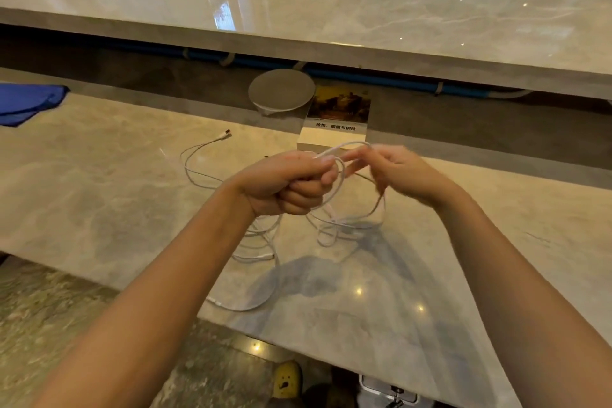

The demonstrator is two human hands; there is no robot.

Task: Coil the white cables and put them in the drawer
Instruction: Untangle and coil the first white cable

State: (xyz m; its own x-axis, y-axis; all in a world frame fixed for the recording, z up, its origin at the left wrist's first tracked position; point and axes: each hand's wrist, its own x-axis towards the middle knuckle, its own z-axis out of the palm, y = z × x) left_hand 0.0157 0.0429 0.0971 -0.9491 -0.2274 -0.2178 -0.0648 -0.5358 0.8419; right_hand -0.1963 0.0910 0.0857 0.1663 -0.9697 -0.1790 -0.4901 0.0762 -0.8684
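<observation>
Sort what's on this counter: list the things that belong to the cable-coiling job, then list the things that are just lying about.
Part of the job:
- white cables, loose on the marble counter
- the loop held up between left hand and right hand

Just lying about:
- blue cloth
- book
- round grey disc

No drawer shows in this view.

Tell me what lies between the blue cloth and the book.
Head view: bare marble counter, except a loose white cable end, between the blue cloth and book.
</observation>
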